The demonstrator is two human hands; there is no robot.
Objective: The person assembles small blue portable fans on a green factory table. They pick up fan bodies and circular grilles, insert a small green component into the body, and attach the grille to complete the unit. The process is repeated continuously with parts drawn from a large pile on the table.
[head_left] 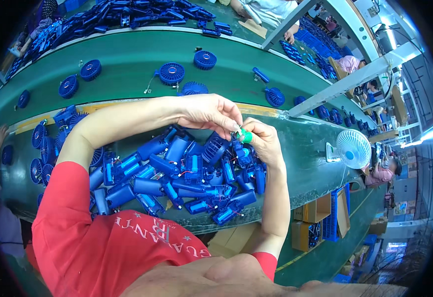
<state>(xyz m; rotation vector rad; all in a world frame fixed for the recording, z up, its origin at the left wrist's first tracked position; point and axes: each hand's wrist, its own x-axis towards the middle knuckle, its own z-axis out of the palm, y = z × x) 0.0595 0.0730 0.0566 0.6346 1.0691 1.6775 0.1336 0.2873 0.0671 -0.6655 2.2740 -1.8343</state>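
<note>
My left hand (pixel 209 115) and my right hand (pixel 263 141) meet above a heap of blue parts, fingers pinched together. Between the fingertips is a small whitish piece (pixel 237 129), too small to name surely. A green wrap (pixel 246 136) covers a digit of my right hand. Just below the hands are a round blue fan head (pixel 215 150) and a blue part (pixel 243 156), partly hidden. The heap holds blue handle shells (pixel 148 186), several with a blue battery cell and thin wires with white connectors (pixel 191 166).
Fan heads lie on the green conveyor belt (pixel 127 59) ahead and stand stacked (pixel 39 136) at left. A white desk fan (pixel 352 148) is at right, near a grey metal post (pixel 345 84). Cardboard boxes (pixel 305 235) stand below. Co-workers sit across the belt and at left.
</note>
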